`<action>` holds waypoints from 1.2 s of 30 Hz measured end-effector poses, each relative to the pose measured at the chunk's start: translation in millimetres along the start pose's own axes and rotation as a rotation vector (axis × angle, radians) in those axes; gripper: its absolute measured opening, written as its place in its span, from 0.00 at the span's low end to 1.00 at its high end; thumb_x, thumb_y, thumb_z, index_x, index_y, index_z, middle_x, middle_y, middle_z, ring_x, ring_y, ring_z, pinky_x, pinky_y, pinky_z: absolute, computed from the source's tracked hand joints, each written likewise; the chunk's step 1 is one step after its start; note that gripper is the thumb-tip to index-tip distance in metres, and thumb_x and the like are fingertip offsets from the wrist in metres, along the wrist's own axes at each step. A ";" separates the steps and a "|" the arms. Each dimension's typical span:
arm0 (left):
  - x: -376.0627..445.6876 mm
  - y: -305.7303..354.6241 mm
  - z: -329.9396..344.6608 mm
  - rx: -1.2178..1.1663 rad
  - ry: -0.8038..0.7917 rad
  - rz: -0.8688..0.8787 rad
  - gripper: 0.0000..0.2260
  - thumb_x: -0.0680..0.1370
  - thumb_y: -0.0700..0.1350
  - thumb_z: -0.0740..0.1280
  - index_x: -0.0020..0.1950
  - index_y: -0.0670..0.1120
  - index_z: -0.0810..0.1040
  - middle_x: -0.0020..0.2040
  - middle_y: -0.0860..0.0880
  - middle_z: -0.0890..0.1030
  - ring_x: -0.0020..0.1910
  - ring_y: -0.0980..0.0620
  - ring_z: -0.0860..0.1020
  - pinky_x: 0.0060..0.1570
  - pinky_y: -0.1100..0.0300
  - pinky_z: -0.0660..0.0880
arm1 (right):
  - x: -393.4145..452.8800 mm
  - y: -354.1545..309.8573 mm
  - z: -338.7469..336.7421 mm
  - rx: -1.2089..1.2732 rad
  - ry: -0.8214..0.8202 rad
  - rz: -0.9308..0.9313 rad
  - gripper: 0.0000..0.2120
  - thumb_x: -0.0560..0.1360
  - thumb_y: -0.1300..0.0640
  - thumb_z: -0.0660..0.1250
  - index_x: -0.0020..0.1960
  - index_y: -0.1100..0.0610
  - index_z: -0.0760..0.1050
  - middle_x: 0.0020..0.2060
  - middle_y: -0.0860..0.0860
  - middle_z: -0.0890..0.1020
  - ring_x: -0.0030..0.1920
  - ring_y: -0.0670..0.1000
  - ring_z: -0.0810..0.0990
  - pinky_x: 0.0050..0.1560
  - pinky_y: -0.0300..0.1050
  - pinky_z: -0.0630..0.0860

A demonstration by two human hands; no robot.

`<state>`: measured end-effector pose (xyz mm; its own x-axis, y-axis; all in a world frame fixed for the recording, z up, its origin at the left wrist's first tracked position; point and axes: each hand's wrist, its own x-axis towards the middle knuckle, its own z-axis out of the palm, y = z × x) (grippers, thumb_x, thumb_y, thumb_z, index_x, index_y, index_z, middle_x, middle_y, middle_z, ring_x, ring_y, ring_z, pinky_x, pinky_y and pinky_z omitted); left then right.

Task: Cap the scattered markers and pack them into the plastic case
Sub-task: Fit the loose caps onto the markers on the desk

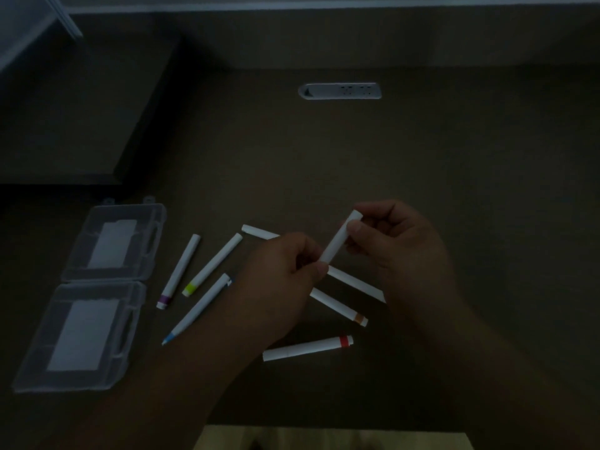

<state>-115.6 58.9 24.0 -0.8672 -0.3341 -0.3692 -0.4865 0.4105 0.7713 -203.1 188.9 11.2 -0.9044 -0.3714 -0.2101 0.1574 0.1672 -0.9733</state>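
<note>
Head view: white marker (340,239) pinched by left hand (285,274), right hand (396,241).

Plastic case (94,293): clear, glossy plastic, lying open, a white paper-like insert showing through each half. Markers: smooth matt white barrels, look plastic, e.g. red-band marker (307,348), purple-band marker (179,271), yellow-green-band marker (212,265). Held marker (341,237) has the same matt white finish. Bench (324,164): dark brown, matt, grain unclear in dim light. Socket plate (340,90): pale, smooth, slight sheen.
</note>
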 end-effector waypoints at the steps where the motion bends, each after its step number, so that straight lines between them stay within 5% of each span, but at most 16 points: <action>1: -1.1 -2.1 -2.4 0.034 0.004 0.008 0.06 0.78 0.47 0.65 0.46 0.59 0.73 0.46 0.57 0.77 0.45 0.62 0.76 0.42 0.67 0.71 | -0.6 -0.3 0.3 -0.014 -0.017 0.001 0.09 0.74 0.60 0.69 0.50 0.46 0.78 0.45 0.47 0.84 0.44 0.42 0.84 0.45 0.40 0.80; 6: -5.8 -18.1 -17.3 0.215 0.072 0.001 0.05 0.78 0.49 0.66 0.47 0.61 0.73 0.45 0.59 0.75 0.42 0.62 0.75 0.41 0.67 0.71 | -3.2 2.7 -7.2 -0.039 -0.030 0.049 0.14 0.75 0.56 0.69 0.58 0.43 0.76 0.48 0.43 0.83 0.45 0.39 0.83 0.41 0.37 0.78; 14: 21.3 -24.8 -31.7 0.763 -0.069 -0.191 0.13 0.79 0.48 0.66 0.63 0.51 0.74 0.58 0.49 0.76 0.56 0.52 0.75 0.60 0.54 0.74 | -8.2 20.3 -19.6 -0.146 0.069 0.096 0.09 0.75 0.54 0.69 0.53 0.42 0.77 0.45 0.46 0.81 0.45 0.46 0.82 0.42 0.43 0.78; 20: 31.0 -28.7 -12.9 0.778 -0.115 -0.226 0.13 0.79 0.48 0.65 0.63 0.49 0.75 0.58 0.48 0.77 0.57 0.51 0.76 0.61 0.53 0.74 | -11.8 25.0 -27.8 -0.178 0.075 0.116 0.08 0.75 0.53 0.68 0.50 0.41 0.76 0.45 0.45 0.81 0.44 0.44 0.81 0.41 0.41 0.75; 23: 35.8 -37.7 -4.6 0.867 0.003 -0.171 0.09 0.78 0.48 0.66 0.58 0.49 0.78 0.53 0.49 0.79 0.52 0.50 0.77 0.56 0.52 0.76 | -12.6 26.0 -30.0 -0.185 0.078 0.134 0.07 0.75 0.54 0.68 0.51 0.43 0.77 0.46 0.45 0.81 0.45 0.44 0.81 0.43 0.42 0.76; 27: 40.4 -37.8 -0.6 0.849 -0.140 -0.344 0.15 0.77 0.49 0.68 0.62 0.48 0.76 0.56 0.47 0.77 0.55 0.50 0.76 0.60 0.51 0.74 | -11.7 27.7 -29.8 -0.256 0.051 0.122 0.07 0.75 0.53 0.68 0.49 0.41 0.76 0.46 0.43 0.80 0.46 0.43 0.80 0.45 0.42 0.77; 31: 30.4 -36.7 -0.2 0.797 -0.059 -0.241 0.14 0.79 0.52 0.65 0.62 0.49 0.75 0.55 0.49 0.76 0.54 0.52 0.75 0.59 0.52 0.74 | -9.2 25.9 -26.4 -0.350 0.012 0.075 0.08 0.76 0.53 0.68 0.52 0.42 0.75 0.47 0.41 0.78 0.47 0.40 0.78 0.41 0.36 0.72; 36: 12.8 -26.7 -5.6 0.639 0.220 0.088 0.18 0.78 0.59 0.62 0.65 0.54 0.71 0.62 0.53 0.72 0.59 0.56 0.70 0.56 0.61 0.65 | -3.4 18.8 -20.7 -0.455 -0.070 0.009 0.11 0.76 0.52 0.68 0.57 0.42 0.74 0.51 0.41 0.77 0.48 0.39 0.77 0.44 0.34 0.73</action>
<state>-113.1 39.0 1.5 -0.8974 -0.4136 -0.1536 -0.4412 0.8418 0.3109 -205.3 212.2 -4.4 -0.8721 -0.4266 -0.2395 -0.0394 0.5492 -0.8348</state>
